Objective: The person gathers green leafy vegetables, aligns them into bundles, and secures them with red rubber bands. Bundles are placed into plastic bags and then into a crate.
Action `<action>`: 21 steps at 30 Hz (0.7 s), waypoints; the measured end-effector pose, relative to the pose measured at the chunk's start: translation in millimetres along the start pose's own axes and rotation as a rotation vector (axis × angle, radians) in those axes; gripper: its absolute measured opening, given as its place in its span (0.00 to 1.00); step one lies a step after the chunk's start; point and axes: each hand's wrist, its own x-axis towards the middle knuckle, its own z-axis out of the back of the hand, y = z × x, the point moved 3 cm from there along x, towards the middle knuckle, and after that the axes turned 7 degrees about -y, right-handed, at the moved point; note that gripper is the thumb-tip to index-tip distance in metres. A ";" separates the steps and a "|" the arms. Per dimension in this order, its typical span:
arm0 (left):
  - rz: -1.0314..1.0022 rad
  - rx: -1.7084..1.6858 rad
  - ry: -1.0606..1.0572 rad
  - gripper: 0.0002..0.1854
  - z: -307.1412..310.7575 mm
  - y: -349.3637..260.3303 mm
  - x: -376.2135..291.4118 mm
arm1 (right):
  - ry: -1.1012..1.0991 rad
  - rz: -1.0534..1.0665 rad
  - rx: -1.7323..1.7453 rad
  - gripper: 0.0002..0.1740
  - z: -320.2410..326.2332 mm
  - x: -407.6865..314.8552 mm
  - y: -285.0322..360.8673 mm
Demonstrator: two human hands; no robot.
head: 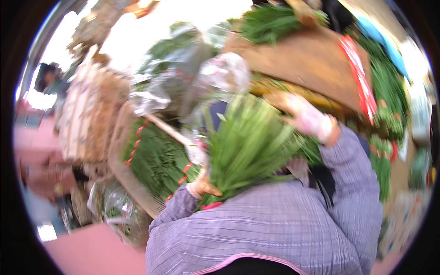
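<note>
A large loose bunch of long, flat greens, likely garlic chives [247, 144], is held up in front of my chest. Its paler ends fan out at the top, and a pink-red band shows near its lower end. My left hand [202, 185] grips the bunch low on its left side, thumb across the leaves. My right hand [306, 115], in a stained white and pink glove, is by the bunch's upper right edge with fingers spread. Blur hides whether it touches the stalks. Below the right hand, more loose greens [304, 147] hang near my sleeve.
A brown board [295, 65] lies ahead, with greens [271, 22] and a red plastic strip [359, 77] on it. Bundled greens [390, 92] are piled at right. At left stand a crate of greens [156, 151], a foam box [94, 113] and a filled plastic bag [123, 209].
</note>
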 end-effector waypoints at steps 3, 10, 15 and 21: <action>-0.115 0.055 0.110 0.53 -9.0 2.2 1.7 | 0.195 -0.193 -0.181 0.29 -10.8 10.9 1.6; 0.020 -0.143 0.283 0.48 -14.1 13.0 15.2 | -0.190 -0.103 -0.130 0.06 6.1 12.6 -11.2; -0.029 -0.147 0.247 0.47 -31.2 -11.9 7.6 | -0.170 -0.393 -0.242 0.18 34.3 -9.7 -60.3; 0.114 0.173 -0.244 0.23 -23.3 -72.2 -11.8 | -0.356 -0.596 -0.364 0.32 41.7 -59.7 -49.8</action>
